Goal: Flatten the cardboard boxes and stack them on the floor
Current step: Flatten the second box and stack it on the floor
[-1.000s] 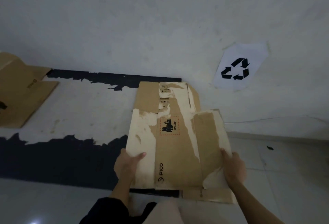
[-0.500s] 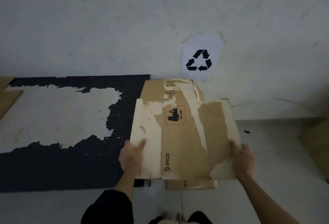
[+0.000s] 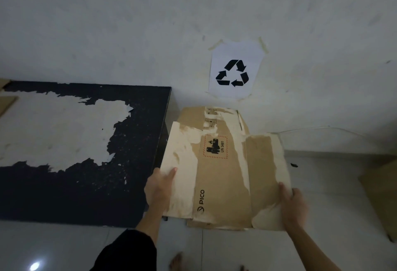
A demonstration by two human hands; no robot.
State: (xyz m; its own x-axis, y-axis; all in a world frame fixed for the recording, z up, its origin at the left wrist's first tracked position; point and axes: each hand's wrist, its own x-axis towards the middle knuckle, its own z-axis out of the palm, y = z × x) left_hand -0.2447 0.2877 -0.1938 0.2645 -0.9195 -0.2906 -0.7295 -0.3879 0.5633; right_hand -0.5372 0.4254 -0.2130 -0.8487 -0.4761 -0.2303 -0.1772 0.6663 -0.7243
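While both hands grip it | flattened box: torn, peeling, PICO-marked | perhaps atop another

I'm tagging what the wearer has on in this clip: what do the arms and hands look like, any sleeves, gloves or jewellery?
Both hands are bare, without gloves. The left hand leads back to a dark sleeve pushed up near the elbow. The right hand and its forearm show no sleeve. No ring, watch or bracelet shows in this dim view.
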